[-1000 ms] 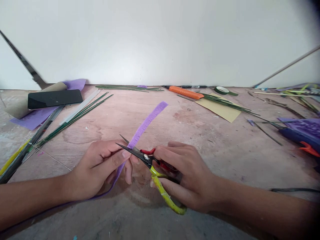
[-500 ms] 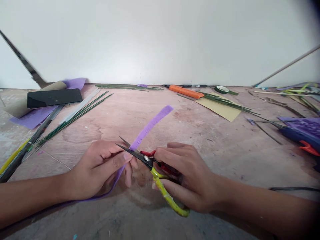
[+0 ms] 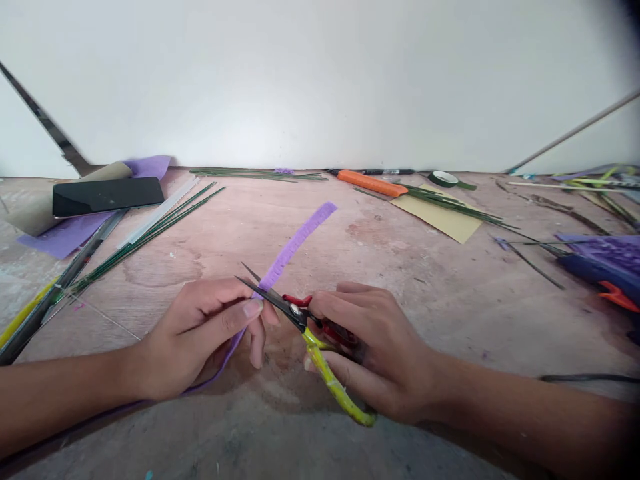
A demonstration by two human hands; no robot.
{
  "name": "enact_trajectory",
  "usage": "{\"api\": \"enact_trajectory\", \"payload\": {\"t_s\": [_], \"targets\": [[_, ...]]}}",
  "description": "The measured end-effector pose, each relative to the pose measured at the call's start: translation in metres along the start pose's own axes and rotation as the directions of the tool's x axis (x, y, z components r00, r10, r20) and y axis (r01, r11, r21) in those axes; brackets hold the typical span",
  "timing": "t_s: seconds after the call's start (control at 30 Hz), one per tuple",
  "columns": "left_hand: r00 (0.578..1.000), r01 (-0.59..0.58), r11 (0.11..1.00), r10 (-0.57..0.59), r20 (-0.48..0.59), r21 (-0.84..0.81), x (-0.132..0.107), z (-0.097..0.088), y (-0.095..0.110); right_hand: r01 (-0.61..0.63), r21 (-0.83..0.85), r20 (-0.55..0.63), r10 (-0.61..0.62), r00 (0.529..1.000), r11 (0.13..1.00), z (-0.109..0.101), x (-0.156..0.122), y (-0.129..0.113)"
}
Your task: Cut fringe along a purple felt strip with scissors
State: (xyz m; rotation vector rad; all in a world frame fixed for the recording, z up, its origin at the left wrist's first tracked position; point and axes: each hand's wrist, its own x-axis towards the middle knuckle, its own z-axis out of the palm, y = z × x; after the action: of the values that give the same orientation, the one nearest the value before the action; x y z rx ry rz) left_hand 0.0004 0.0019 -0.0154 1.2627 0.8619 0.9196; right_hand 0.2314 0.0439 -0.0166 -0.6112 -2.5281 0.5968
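Between thumb and fingers, my left hand [image 3: 200, 337] pinches a long purple paper strip [image 3: 299, 245]. The strip's upper end stands up past the fingertips and has small cuts along one edge. Its lower part trails down under my left forearm. My right hand [image 3: 377, 353] is wrapped around the handles, one yellow and one red, of a pair of scissors [image 3: 295, 311]. The dark blades are slightly apart and cross the strip just above my left thumb.
At the left, a black phone [image 3: 107, 197] lies on a cardboard tube and purple paper [image 3: 65, 237], beside green wires [image 3: 160, 223]. An orange cutter [image 3: 370, 183], green tape [image 3: 443, 178] and yellow paper [image 3: 445, 220] lie at the back. A dark blue tool [image 3: 595, 273] lies right.
The strip's free end has shifted slightly left and up. The scissors blades have moved a little along the strip, and both hands stay nearly in place.
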Motion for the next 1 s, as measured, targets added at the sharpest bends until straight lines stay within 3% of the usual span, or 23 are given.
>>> {"api": "enact_trajectory", "payload": {"t_s": [0.2,0.6,1.0], "targets": [[0.997,-0.071,0.994,0.070,-0.013,-0.085,-0.0004,0.0016,0.0005,-0.018,-0.003,0.025,0.018,1.000,1.000,-0.0003,0.0003,-0.0013],[0.997,-0.071,0.997,0.071,0.025,0.007,-0.0007,-0.0015,0.0009,0.011,-0.023,0.019,-0.011,1.000,1.000,-0.0009,0.0014,-0.0021],[0.999,0.045,0.995,-0.046,-0.001,0.083,-0.0038,-0.0038,-0.0013,0.026,-0.003,0.023,-0.025,0.999,1.000,0.0001,-0.0029,-0.0011]]}}
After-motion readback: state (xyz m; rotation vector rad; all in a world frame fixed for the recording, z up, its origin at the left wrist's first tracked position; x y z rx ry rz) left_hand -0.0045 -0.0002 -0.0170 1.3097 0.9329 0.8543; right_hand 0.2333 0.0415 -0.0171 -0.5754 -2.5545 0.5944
